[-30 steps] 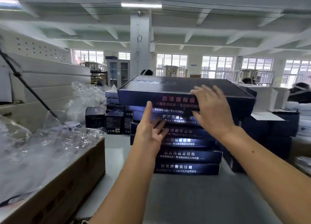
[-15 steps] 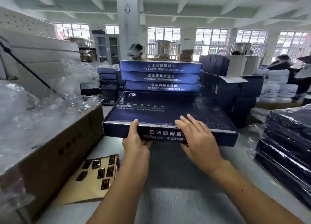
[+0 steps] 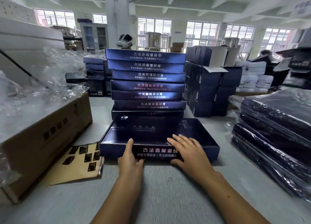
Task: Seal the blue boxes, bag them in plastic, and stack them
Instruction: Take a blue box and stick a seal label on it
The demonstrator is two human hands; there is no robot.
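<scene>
From the head camera, a flat blue box [image 3: 151,134] lies lid up on the grey table [image 3: 159,195], just below the middle of the frame, with its printed front wall facing the person. The left hand [image 3: 130,158] grips the near edge left of centre, thumb laid up on the lid and fingers curled against the front wall. The right hand [image 3: 186,149] clasps the same edge further right, its fingers spread nearly flat across the lid and its thumb hooked at the foot of the front wall. The box's far edge sits right at the base of a stack [image 3: 146,82] of like boxes in the centre of the frame, piled a little unevenly with their lettered sides forward; whether the two touch I cannot tell. At lower left a brown sheet [image 3: 79,163] dotted with small dark stickers lies on the table, one corner tucked just beside the box. Left of that stands a long cardboard carton [image 3: 42,139] heaped with crumpled clear plastic [image 3: 33,92]. On the right edge rises a pile of dark boxes wrapped in shiny film [image 3: 276,139], well apart from the hands. Behind it, right of the stack, stand dark cartons [image 3: 207,89], some with flaps open. Above the stack, beside a white pillar [image 3: 116,18], a person [image 3: 124,41] wearing a headset shows.
</scene>
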